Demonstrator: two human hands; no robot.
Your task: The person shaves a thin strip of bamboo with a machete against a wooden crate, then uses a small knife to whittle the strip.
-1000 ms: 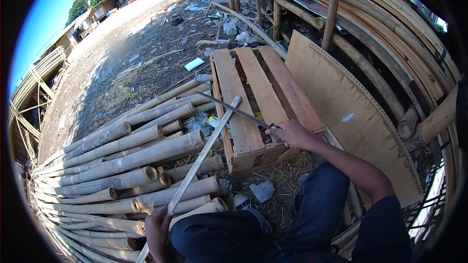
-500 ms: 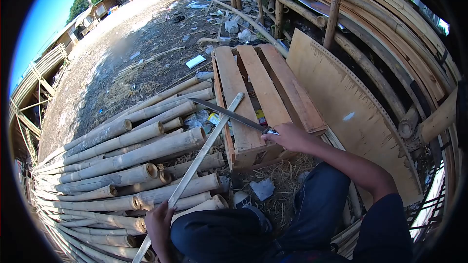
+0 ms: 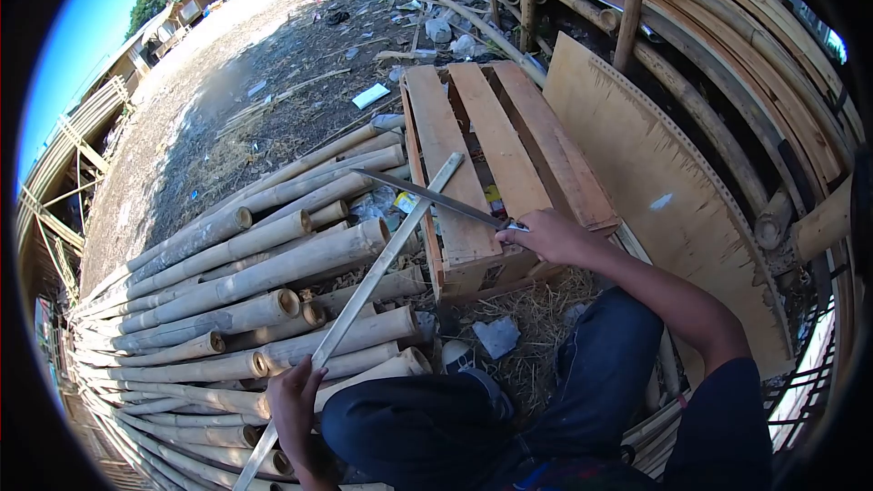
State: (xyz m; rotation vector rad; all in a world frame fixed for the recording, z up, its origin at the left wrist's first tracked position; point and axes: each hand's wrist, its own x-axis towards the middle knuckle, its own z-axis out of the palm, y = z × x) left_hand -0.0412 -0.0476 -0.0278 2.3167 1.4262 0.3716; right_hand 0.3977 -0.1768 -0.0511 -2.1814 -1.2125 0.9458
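Observation:
My right hand [image 3: 538, 236] is closed round the handle of a long-bladed knife [image 3: 427, 194], whose tip points to the upper left. The blade crosses a thin bamboo strip [image 3: 373, 277] near the strip's upper end, above the left edge of a wooden crate [image 3: 473, 164]. My left hand [image 3: 296, 393] grips the strip low down, beside my knee. The strip runs slanting from there up to the crate. Whether the blade touches or cuts into the strip cannot be made out.
Stacked bamboo poles [image 3: 245, 282] fill the left side. A plywood sheet [image 3: 655, 191] leans at the right, below a rack of long poles [image 3: 700, 109]. Litter and a stone [image 3: 496, 336] lie on the ground.
The whole view has shifted slightly, so the crate and poles appear a little higher and further right. Both hands keep their grip, with the blade still across the strip.

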